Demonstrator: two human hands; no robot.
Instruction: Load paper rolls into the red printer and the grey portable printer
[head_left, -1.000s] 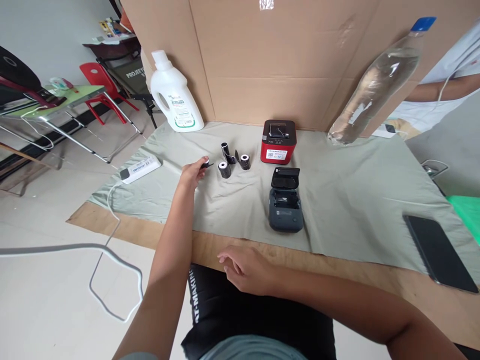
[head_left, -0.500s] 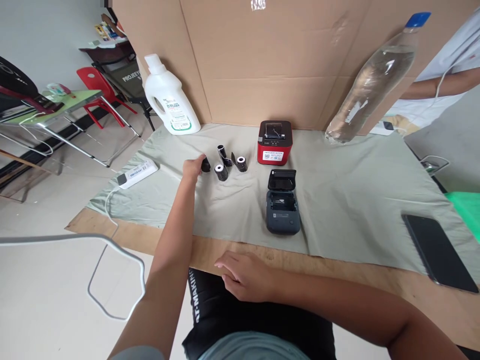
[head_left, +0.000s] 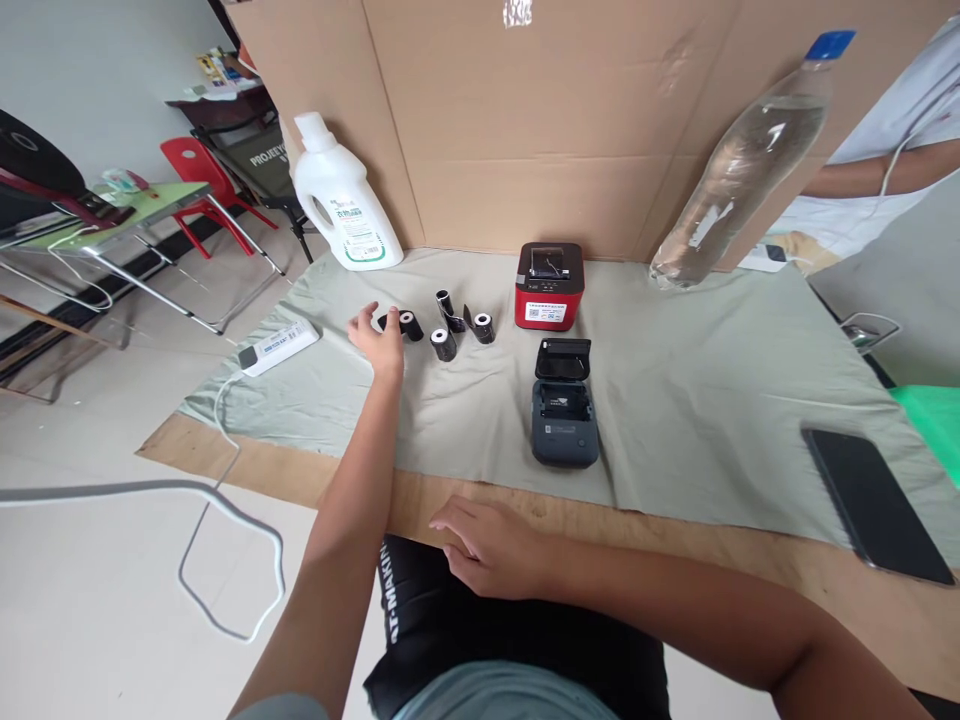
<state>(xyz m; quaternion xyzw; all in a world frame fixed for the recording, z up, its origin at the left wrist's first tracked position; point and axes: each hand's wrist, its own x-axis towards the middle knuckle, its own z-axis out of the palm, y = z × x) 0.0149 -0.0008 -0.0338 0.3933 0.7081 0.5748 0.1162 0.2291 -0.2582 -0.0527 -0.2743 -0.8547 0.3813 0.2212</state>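
Observation:
My left hand point(head_left: 379, 340) reaches out over the green cloth point(head_left: 675, 400), fingers apart, touching a small black paper roll point(head_left: 405, 323) lying on its side. Just right of it lie more black rolls point(head_left: 459, 325), one upright at the back. A grey label printer point(head_left: 564, 405) sits open-lidded in the middle, with a red printer point(head_left: 549, 286) behind it. My right hand point(head_left: 487, 545) rests at the table's near wooden edge, fingers loosely spread, holding nothing.
A white detergent jug point(head_left: 337, 195) stands at the back left against a cardboard wall point(head_left: 525, 120). A clear bottle point(head_left: 742, 165) leans at the back right. A white power strip point(head_left: 277, 345) lies left, a dark phone point(head_left: 874, 505) right. Another person's arm point(head_left: 885, 175) shows far right.
My left hand held a black roll, set it down on the cloth beside the others, and has opened and drawn slightly left. The right hand stayed put.

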